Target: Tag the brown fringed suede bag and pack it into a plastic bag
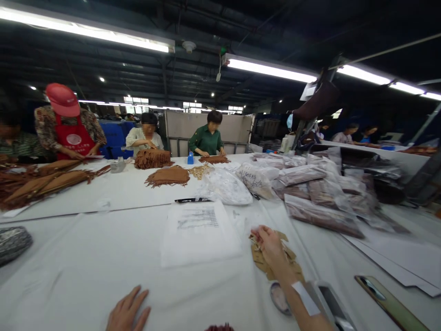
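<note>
The right hand (272,250) rests on the pile of tan paper tags (265,264), fingers (259,233) curled onto its top; best to pinch one tag only. Left hand (128,312) lies flat, fingers spread, on the desk (86,266).

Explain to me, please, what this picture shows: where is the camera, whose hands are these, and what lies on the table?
There is no machine here. The camera sits on a person's head and looks forward and down, so the two hands at the bottom are that person's own. The left hand rests flat and open on the white table, holding nothing. The right hand reaches onto a small pile of tan paper tags; whether it grips one cannot be told. Beside it lies a flat clear bag with a printed sheet. Further right are stacked bags of brown goods and a phone near the edge. At the far side other people handle brown fringed pieces.
</note>
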The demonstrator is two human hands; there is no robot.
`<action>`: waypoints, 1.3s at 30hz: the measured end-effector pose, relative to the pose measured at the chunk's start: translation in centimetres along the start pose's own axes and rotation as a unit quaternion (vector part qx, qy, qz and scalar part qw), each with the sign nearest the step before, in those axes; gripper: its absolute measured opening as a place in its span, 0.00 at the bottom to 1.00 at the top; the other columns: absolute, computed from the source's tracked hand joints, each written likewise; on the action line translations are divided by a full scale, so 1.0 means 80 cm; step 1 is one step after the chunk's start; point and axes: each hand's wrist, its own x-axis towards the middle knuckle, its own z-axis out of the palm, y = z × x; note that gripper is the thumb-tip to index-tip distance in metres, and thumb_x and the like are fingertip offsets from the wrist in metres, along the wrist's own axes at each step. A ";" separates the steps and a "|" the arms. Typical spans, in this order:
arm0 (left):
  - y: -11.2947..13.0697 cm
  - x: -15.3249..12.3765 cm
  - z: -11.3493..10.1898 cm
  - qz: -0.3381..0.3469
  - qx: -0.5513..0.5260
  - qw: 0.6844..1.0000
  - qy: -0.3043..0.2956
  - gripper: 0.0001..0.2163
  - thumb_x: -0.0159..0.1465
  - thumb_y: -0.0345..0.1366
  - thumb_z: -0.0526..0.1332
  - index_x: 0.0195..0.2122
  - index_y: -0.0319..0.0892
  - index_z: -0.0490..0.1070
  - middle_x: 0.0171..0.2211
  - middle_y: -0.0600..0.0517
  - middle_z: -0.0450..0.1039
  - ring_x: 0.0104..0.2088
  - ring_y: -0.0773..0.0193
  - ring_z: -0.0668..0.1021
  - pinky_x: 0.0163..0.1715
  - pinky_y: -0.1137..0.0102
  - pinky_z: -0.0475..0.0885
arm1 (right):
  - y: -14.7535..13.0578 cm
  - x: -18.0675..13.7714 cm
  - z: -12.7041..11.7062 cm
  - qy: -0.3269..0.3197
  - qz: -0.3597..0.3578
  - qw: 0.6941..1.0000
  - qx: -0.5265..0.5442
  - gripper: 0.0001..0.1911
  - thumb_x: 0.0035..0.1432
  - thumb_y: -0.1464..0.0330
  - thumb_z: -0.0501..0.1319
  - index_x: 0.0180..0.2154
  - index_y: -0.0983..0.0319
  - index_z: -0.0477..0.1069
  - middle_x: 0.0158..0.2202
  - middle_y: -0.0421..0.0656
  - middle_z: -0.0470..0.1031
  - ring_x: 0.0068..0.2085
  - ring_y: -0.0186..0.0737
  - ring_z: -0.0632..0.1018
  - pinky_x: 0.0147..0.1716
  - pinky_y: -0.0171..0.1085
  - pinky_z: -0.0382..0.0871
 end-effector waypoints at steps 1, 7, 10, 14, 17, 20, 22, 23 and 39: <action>0.002 0.002 -0.006 -0.001 -0.012 1.000 -0.010 0.19 0.59 0.47 0.56 0.50 0.50 0.73 0.55 0.47 0.70 0.52 0.51 0.74 0.52 0.52 0.70 | -0.002 -0.021 0.001 -0.015 0.007 1.000 0.000 0.16 0.44 0.56 0.67 0.31 0.59 0.68 0.29 0.41 0.77 0.32 0.39 0.79 0.29 0.35 0.73; 0.061 0.002 -0.099 -0.130 -0.168 0.976 -0.051 0.20 0.59 0.50 0.54 0.42 0.42 0.76 0.41 0.46 0.77 0.46 0.53 0.76 0.50 0.54 0.70 | -0.002 -0.151 0.008 -0.073 0.041 0.996 -0.032 0.26 0.38 0.57 0.72 0.39 0.62 0.73 0.35 0.45 0.80 0.39 0.46 0.80 0.41 0.44 0.75; 0.101 -0.031 -0.155 -0.167 -0.201 0.964 -0.041 0.19 0.62 0.49 0.53 0.44 0.43 0.74 0.37 0.49 0.77 0.38 0.60 0.77 0.42 0.64 0.73 | 0.001 -0.217 0.009 -0.089 0.018 0.988 -0.123 0.23 0.39 0.55 0.71 0.36 0.63 0.76 0.35 0.46 0.81 0.37 0.45 0.79 0.43 0.46 0.74; 0.163 -0.099 -0.195 -0.179 -0.226 0.955 -0.062 0.16 0.60 0.46 0.59 0.45 0.43 0.72 0.32 0.53 0.74 0.29 0.65 0.73 0.33 0.69 0.71 | 0.006 -0.293 0.007 -0.130 0.000 0.968 -0.214 0.21 0.46 0.52 0.66 0.34 0.62 0.78 0.32 0.46 0.81 0.34 0.45 0.79 0.41 0.45 0.74; 0.204 -0.141 -0.195 -0.136 -0.209 0.960 -0.128 0.14 0.59 0.41 0.61 0.46 0.44 0.72 0.34 0.52 0.72 0.31 0.65 0.73 0.34 0.70 0.70 | 0.010 -0.335 0.009 -0.165 -0.025 0.954 -0.248 0.19 0.50 0.53 0.63 0.34 0.61 0.78 0.33 0.46 0.81 0.35 0.45 0.79 0.41 0.43 0.74; 0.230 -0.163 -0.181 -0.109 -0.163 0.963 -0.184 0.20 0.56 0.37 0.65 0.50 0.45 0.69 0.41 0.51 0.69 0.40 0.61 0.74 0.42 0.68 0.70 | 0.017 -0.361 0.011 -0.194 -0.081 0.939 -0.271 0.15 0.53 0.56 0.60 0.33 0.60 0.78 0.35 0.45 0.81 0.38 0.45 0.79 0.43 0.42 0.73; 0.238 -0.171 -0.169 -0.100 -0.110 0.965 -0.214 0.23 0.54 0.37 0.66 0.52 0.46 0.67 0.44 0.50 0.67 0.43 0.59 0.74 0.44 0.66 0.69 | 0.023 -0.371 0.010 -0.211 -0.110 0.929 -0.282 0.14 0.55 0.57 0.59 0.33 0.59 0.78 0.36 0.44 0.81 0.39 0.45 0.80 0.44 0.42 0.73; 0.240 -0.174 -0.164 -0.095 -0.086 0.966 -0.224 0.24 0.54 0.37 0.66 0.52 0.47 0.66 0.44 0.50 0.66 0.42 0.59 0.74 0.44 0.66 0.69 | 0.026 -0.374 0.008 -0.218 -0.121 0.925 -0.287 0.14 0.56 0.58 0.58 0.34 0.59 0.78 0.37 0.44 0.81 0.40 0.45 0.80 0.45 0.42 0.74; 0.228 -0.187 -0.160 -0.214 -0.232 0.937 0.151 0.17 0.69 0.44 0.46 0.48 0.43 0.69 0.41 0.46 0.73 0.45 0.57 0.74 0.46 0.62 0.72 | 0.010 -0.371 0.030 -0.512 -0.459 0.679 -0.257 0.14 0.63 0.76 0.50 0.38 0.61 0.74 0.43 0.48 0.78 0.42 0.39 0.77 0.43 0.42 0.73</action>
